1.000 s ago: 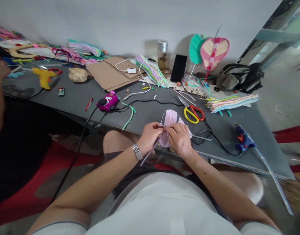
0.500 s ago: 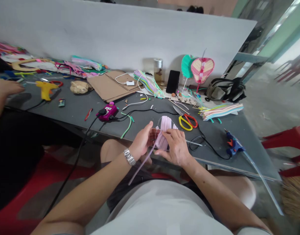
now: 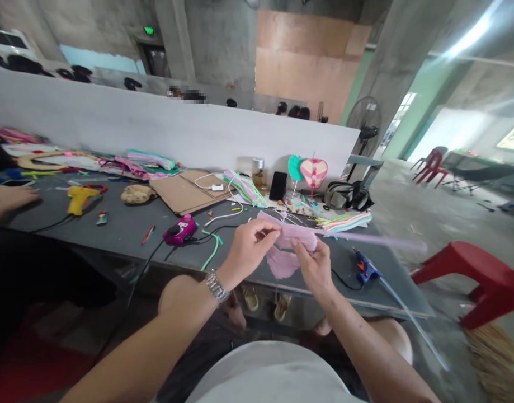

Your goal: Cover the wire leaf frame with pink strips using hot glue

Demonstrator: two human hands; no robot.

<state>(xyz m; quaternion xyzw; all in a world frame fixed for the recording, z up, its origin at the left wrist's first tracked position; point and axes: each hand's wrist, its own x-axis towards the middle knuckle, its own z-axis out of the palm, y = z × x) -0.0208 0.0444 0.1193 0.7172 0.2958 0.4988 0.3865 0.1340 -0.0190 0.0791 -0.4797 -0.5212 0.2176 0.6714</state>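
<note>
Both hands hold up a pale pink piece (image 3: 301, 234) over the table's front edge; it looks made of pipe cleaners laid side by side. My left hand (image 3: 250, 243) pinches its left part between thumb and fingertips. My right hand (image 3: 317, 266) grips the right part, the thumb pressed on its face. Below the fingers hangs a second pink panel (image 3: 283, 264). A loose pink pipe cleaner (image 3: 378, 240) sticks out far to the right, smeared by motion. Behind the piece, the scissors are hidden.
A blue glue gun (image 3: 366, 268) with a long clear stick lies at right, a magenta power block (image 3: 180, 229) at left. Farther back are cardboard (image 3: 177, 193), pipe-cleaner bundles (image 3: 344, 222), a phone (image 3: 278, 186) and heart-shaped fans (image 3: 314, 172). Another person's hand (image 3: 15, 198) rests at far left.
The pink piece has been raised and turned sideways; its loose pipe cleaner swung from lower left to the right. Both hands changed their hold. My view tilted up, showing the room beyond the white partition.
</note>
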